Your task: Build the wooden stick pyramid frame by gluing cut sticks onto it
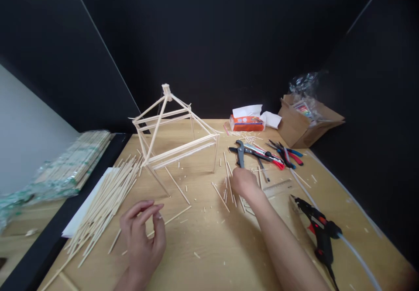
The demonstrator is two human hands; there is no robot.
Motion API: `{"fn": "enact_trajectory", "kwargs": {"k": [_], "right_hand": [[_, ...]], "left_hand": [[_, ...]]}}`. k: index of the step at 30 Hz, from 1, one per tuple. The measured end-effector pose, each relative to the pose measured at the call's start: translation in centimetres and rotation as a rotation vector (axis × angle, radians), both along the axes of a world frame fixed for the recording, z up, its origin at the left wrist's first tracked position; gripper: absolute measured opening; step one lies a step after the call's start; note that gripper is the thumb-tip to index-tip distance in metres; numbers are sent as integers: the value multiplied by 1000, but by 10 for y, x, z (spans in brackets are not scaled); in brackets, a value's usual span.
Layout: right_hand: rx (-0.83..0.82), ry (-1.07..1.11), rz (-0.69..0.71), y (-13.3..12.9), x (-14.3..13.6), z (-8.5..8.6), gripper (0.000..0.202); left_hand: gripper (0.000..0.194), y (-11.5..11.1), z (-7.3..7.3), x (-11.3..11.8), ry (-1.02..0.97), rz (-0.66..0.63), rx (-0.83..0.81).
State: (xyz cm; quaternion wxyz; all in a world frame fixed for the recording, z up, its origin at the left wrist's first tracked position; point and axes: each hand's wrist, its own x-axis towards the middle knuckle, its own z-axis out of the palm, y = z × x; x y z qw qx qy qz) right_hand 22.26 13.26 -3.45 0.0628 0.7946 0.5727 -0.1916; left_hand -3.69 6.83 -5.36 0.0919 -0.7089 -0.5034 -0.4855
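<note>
My left hand (144, 234) is raised over the front left of the table, its fingers apart and curved, holding nothing. My right hand (244, 181) reaches to the middle right, beside the handle of a grey cutter (240, 153) and over short wooden sticks (225, 190). Its fingers are hidden behind the back of the hand, so what it holds cannot be made out. A frame of thin sticks (183, 149) with a pointed roof stands on its legs at the back left. Loose sticks lie under it and near my left hand.
A pile of long sticks (104, 199) lies at left on white paper, beside plastic-wrapped bundles (78, 160). Pliers (286, 153), a clear ruler (278, 188) and a black glue gun (316, 225) lie at right. An orange packet (247, 123) and cardboard box (297, 127) stand behind.
</note>
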Motion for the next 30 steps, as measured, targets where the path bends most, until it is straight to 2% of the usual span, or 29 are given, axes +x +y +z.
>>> {"fn": "enact_trajectory", "kwargs": {"k": [3,6,8,9,10,11,13,14,15,17,19,22,25,28,30], "right_hand": [[20,27,-7,1,2,7,23],[106,40,21,-8,14,33,9],[219,60,71,-22,22,57,10],[301,91,104,-32,25,69,10],[443,185,137,-42,26,80,9],[563,328,179,-52,26,90,9],[754,629,241,-69,19,104,5],[834,730,290,-76,13,108,4],[918,801,346,-81,5,110,4],[1108,840,480,-86,-10,111,12],[1299,803,587,-85,-25,109,21],[1473,740,626,-79,-39,99,29],[1413,856,552,-71,-44,87,28],[1146,1139,447,-66,-39,82,19],[971,1341,401,-64,-31,84,13]], "left_hand": [[22,10,-11,-8,-63,42,21],[40,21,-11,-19,-337,106,80],[50,22,2,-23,-595,127,164],[49,18,11,-23,-682,134,210],[43,12,22,-20,-699,125,221],[31,5,34,-15,-636,93,191],[11,-13,60,-1,-322,-61,37],[13,-20,72,8,-194,-157,-121],[13,-26,83,17,-176,-241,-249],[14,-30,102,34,-322,-380,-519],[21,-26,114,48,-539,-537,-736],[32,-12,123,65,-876,-746,-896],[26,6,126,77,-1106,-835,-898],[20,28,130,80,-1207,-799,-844],[21,42,136,77,-1222,-749,-796]]}}
